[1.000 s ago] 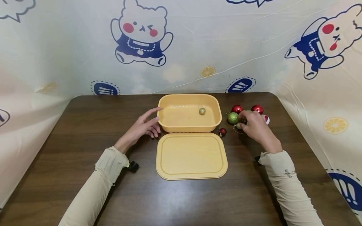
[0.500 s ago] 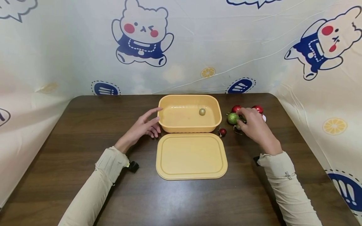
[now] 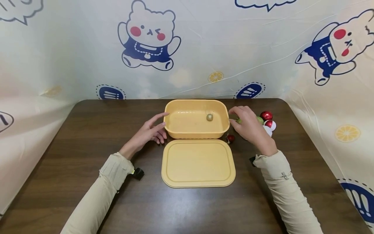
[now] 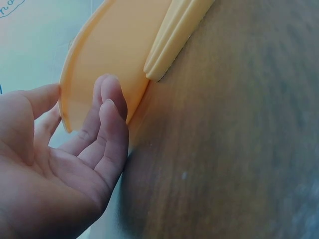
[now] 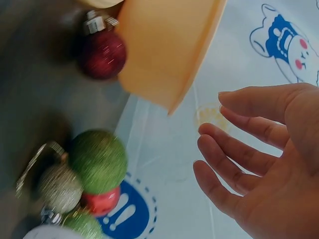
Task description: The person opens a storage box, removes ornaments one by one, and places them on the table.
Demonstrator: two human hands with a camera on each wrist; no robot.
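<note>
In the head view, my left hand touches the left rim of a yellow plastic box with index finger and thumb, the other fingers loosely bent. Inside the box lies one small gold glitter ball ornament. My right hand hovers just right of the box. The right wrist view shows its fingers spread and relaxed, holding nothing. Below them are a green glitter ball ornament, a gold one and a dark red one. From the head view, my right hand hides part of the ornament group.
A flat yellow lid lies on the brown table, in front of the box. Right of my right hand sit a shiny red ball and a red-and-white ball. A printed cloth hangs behind the table.
My right hand has moved left and up from the ornament group to beside the box's right edge, uncovering the balls at right. My left hand keeps its place at the rim.
</note>
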